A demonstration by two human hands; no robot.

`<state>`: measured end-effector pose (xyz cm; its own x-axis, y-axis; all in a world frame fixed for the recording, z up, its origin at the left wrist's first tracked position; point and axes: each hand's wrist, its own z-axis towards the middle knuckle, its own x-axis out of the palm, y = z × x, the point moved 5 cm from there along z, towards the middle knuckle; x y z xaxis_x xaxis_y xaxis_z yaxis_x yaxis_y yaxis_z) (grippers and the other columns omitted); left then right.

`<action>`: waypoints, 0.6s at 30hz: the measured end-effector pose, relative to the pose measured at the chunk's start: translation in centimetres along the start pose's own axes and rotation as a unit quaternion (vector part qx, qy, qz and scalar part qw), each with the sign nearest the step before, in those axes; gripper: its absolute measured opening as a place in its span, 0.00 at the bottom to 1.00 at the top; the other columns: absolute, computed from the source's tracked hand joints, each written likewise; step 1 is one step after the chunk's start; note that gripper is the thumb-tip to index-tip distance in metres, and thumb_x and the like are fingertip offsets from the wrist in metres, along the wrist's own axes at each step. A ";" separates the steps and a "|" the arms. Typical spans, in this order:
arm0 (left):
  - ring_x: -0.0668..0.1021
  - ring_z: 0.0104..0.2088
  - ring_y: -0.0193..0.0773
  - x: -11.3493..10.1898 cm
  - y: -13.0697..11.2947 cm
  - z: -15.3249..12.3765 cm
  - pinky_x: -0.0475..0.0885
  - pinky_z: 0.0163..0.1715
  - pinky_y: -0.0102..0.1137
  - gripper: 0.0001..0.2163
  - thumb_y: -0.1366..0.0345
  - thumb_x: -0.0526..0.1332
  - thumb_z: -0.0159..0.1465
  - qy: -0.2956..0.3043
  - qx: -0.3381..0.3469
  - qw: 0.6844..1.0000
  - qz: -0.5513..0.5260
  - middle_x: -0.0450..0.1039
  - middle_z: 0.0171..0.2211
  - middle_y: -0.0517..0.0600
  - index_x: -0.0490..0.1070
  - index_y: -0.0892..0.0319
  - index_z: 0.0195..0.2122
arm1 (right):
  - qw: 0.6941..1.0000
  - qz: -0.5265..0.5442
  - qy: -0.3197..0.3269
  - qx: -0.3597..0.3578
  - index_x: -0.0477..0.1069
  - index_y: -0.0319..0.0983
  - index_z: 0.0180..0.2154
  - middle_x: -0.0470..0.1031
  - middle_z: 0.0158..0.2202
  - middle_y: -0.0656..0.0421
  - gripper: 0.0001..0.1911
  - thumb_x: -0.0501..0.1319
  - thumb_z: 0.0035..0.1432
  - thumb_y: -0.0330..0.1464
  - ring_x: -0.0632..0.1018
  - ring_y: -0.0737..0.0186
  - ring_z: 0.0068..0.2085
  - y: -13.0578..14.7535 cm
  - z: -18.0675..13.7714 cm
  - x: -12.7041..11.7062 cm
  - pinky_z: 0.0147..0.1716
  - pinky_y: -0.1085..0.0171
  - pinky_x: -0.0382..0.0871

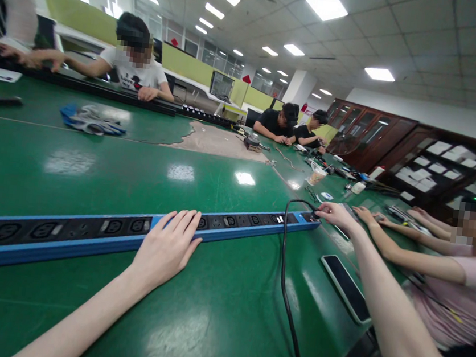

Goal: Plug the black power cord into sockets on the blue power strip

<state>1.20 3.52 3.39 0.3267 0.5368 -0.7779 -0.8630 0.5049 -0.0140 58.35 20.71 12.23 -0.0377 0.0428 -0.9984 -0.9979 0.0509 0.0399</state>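
A long blue power strip (225, 235) with a row of black sockets lies across the green table. My left hand (169, 236) lies over its middle, fingers across the top and thumb along the near side. At the strip's right end, my right hand (335, 213) is closed, pinching the end of a black power cord (283, 264). The fingers partly hide the cord's plug, so I cannot tell how it sits against the strip. From there the cord loops over the strip and runs down toward the table's near edge.
A phone (346, 288) lies right of the cord. Beyond the strip are blue-grey gloves (92, 120), a bare patch (220, 141) of tabletop and a cup (316, 176). A person in pink (458, 284) sits close at my right; several others work around the table.
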 end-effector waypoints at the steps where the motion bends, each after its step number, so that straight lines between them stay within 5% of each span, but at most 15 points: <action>1: 0.72 0.66 0.58 0.0 0.0 0.0 0.63 0.66 0.54 0.28 0.60 0.55 0.73 -0.001 0.000 1.000 0.000 0.68 0.67 0.65 0.61 0.64 0.73 | 1.000 -0.005 -0.017 -0.004 0.80 0.39 0.45 0.84 0.39 0.56 0.15 0.65 0.64 0.42 0.81 0.58 0.37 -0.3 0.0 0.0 0.35 0.66 0.68; 9: 0.72 0.66 0.59 0.2 0.0 0.0 0.63 0.67 0.54 0.28 0.59 0.56 0.73 0.000 0.001 1.000 0.002 0.68 0.67 0.66 0.62 0.65 0.72 | 0.987 -0.062 -0.134 0.066 0.80 0.37 0.44 0.84 0.42 0.50 0.16 0.64 0.64 0.43 0.81 0.52 0.44 -0.3 -0.7 1.2 0.41 0.62 0.69; 18: 0.72 0.66 0.59 0.1 -0.1 0.0 0.64 0.66 0.56 0.29 0.59 0.56 0.73 -0.011 0.000 1.000 -0.008 0.68 0.68 0.65 0.60 0.63 0.74 | 0.980 -0.079 -0.137 0.117 0.81 0.37 0.42 0.84 0.41 0.47 0.17 0.63 0.63 0.44 0.82 0.49 0.46 0.7 -0.6 1.2 0.45 0.60 0.70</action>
<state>1.27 3.54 3.29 0.3484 0.5431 -0.7639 -0.8573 0.5141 -0.0255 57.63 20.15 11.06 0.1647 0.2815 -0.9453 -0.9495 0.3047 -0.0747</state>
